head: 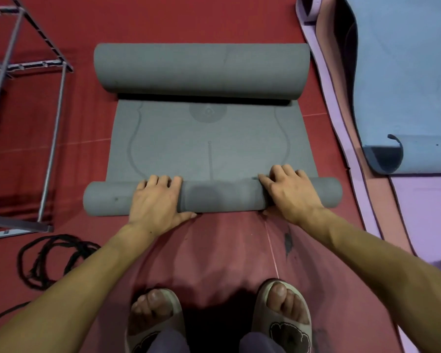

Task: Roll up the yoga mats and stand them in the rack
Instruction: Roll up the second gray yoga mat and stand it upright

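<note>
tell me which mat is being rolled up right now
The grey mat, with both hands on its near roll; the blue mat and the purple mat lie untouched to the right.

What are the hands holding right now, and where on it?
Both hands grip the near rolled end of the grey mat: the left hand left of the roll's middle, the right hand right of it, fingers curled over the top.

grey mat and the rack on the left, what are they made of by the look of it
Grey mat: probably rubber or dense foam, matte, faintly textured; it curls into thick soft rolls and bears printed lines.
Rack: likely metal tubing, smooth grey finish with a dull sheen along thin straight bars.
</note>
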Motion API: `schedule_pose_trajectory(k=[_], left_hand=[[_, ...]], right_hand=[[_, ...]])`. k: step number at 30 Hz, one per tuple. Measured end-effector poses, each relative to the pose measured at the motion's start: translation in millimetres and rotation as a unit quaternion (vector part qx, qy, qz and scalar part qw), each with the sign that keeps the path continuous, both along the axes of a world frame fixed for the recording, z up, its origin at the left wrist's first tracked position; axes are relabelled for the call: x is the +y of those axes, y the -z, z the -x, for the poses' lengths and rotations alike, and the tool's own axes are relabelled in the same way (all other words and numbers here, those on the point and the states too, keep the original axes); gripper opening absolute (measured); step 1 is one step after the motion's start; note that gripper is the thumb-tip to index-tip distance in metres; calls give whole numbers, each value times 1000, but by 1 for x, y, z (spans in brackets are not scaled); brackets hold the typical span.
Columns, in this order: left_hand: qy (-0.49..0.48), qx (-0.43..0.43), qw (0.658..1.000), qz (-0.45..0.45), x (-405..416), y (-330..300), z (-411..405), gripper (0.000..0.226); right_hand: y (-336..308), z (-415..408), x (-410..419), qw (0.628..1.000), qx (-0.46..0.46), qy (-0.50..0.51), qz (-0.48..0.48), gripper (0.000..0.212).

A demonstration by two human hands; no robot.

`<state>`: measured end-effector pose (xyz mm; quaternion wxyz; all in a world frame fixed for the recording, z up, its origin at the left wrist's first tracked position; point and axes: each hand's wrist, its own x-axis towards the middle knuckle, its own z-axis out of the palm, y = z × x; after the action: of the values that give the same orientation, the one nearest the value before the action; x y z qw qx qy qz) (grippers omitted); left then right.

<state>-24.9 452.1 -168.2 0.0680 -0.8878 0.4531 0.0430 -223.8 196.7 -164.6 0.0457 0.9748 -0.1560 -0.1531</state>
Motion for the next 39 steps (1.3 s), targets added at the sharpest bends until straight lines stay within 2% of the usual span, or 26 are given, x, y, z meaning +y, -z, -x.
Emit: schedule_pose_trajectory(k=[3,7,9,13,17,19,22,24,26,29,31,33,35,37,39], left_hand=[[-13,6,1000,-2,-11,-1,-4,92],[-11,32,999,28,-11,7,-10,93],[-3,26,998,57,-7,9,-9,91],[-1,-4,999,39,-3,6,-1,81],[3,43,999,10,8,1,4,85],[0,96,995,7,22,2,9,92],[9,132,991,20,48,6,26,93],[20,130,990,50,59,8,35,94],[25,130,989,65,61,9,35,99],[24,143,988,50,56,12,26,103],[17,149,988,43,52,13,20,99],[11,145,989,34,48,11,16,96],[-6,147,989,20,44,9,13,96],[-23,159,987,6,39,6,9,94],[-27,171,985,-11,32,3,3,91]], right_hand=[[-3,-10,-14,999,-4,13,-40,101],[6,9,-27,985,-96,27,-142,76],[9,13,-29,981,-113,23,-155,71],[4,5,-39,980,-73,25,-182,67],[-1,6,-46,970,-7,41,-238,67],[0,9,-45,950,33,51,-307,62],[7,18,-38,889,72,67,-446,38],[7,22,-34,863,80,82,-492,33],[6,22,-34,853,76,97,-506,31],[5,22,-35,861,95,103,-489,38],[4,23,-36,904,99,86,-406,58],[-1,26,-33,961,63,66,-260,70],[-8,31,-19,985,-4,45,-168,62],[-9,37,-2,990,-50,16,-133,53],[-3,48,12,988,-90,5,-127,59]])
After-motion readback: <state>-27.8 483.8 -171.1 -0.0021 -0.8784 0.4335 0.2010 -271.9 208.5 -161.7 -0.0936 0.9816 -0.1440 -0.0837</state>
